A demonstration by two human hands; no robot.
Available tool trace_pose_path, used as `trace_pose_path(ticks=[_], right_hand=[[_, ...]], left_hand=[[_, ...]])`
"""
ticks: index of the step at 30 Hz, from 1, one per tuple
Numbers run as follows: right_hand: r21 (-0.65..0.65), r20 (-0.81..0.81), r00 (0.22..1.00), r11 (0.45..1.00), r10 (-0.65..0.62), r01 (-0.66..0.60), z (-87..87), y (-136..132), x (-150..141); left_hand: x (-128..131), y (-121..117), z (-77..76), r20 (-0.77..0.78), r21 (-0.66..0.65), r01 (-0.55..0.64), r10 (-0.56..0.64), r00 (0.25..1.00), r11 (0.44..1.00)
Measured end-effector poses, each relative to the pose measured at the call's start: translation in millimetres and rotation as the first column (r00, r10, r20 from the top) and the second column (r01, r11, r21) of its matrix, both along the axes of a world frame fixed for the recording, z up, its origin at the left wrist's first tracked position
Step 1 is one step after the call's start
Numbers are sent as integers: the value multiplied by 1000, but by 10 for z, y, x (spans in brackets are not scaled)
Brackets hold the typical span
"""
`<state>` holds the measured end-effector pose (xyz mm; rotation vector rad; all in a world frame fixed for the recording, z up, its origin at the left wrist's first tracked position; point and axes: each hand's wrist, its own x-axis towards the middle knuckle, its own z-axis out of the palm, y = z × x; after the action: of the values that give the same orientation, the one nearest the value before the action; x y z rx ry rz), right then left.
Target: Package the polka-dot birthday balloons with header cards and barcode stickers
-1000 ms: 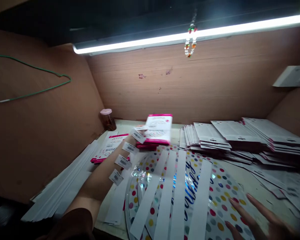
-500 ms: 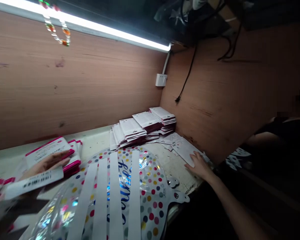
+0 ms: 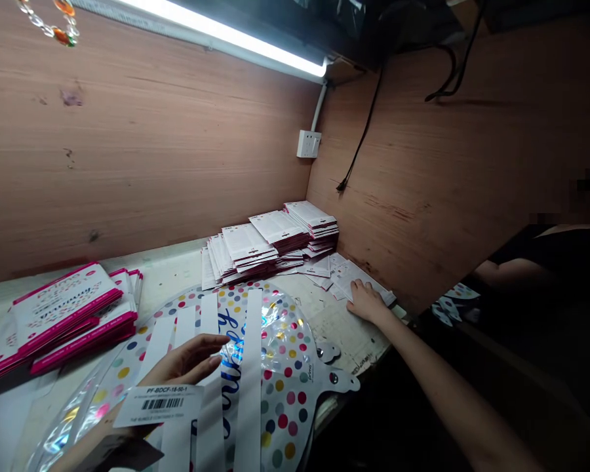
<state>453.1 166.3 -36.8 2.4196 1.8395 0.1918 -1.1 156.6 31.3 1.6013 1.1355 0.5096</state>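
My left hand (image 3: 191,360) hovers over the polka-dot foil balloon (image 3: 285,393), fingers stretched and a little apart, holding nothing. A white barcode label (image 3: 162,405) is stuck on my left wrist, with part of another label below it. Several white paper strips (image 3: 248,393) lie lengthwise across the flat balloon, which shows blue lettering and a tail at its right end. At the right, my right hand (image 3: 368,301) rests with spread fingers on a flat white printed packet (image 3: 347,275) near the side wall; its fingertips touch the packet's surface.
Stacks of white packets (image 3: 275,229) with pink edges stand along the back wall. More pink-edged packets (image 3: 69,301) lie at the left. A socket (image 3: 309,144) and a hanging black cable (image 3: 364,144) are in the corner. Another person's arm (image 3: 516,272) shows at far right.
The view has swung right. My left hand has moved from the pink-edged packets at the left to above the balloon. My right hand has reached from the balloon's side to the white packet.
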Motion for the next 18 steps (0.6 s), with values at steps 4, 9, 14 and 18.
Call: trace_pose_path(ticks=[4,9,14,18], right_hand=[[-6,-1,1000,1000,26,-26,30,99,-46],[-12,10,995,995,103,-103,6,105,-133],[-32,33,992,992,123,-122,16,76,-191],[-56,53,996,996,72,-69,60,167,-264]], left_hand=[[66,-30,-124,121,-56,85,-77,990,995],[33,-53,-139,152,-98,123,-107,983,988],[-41,-70,-159,150,-131,134,-114,982,982],[-61,-66,-197,164,-141,155,-131,978,978]])
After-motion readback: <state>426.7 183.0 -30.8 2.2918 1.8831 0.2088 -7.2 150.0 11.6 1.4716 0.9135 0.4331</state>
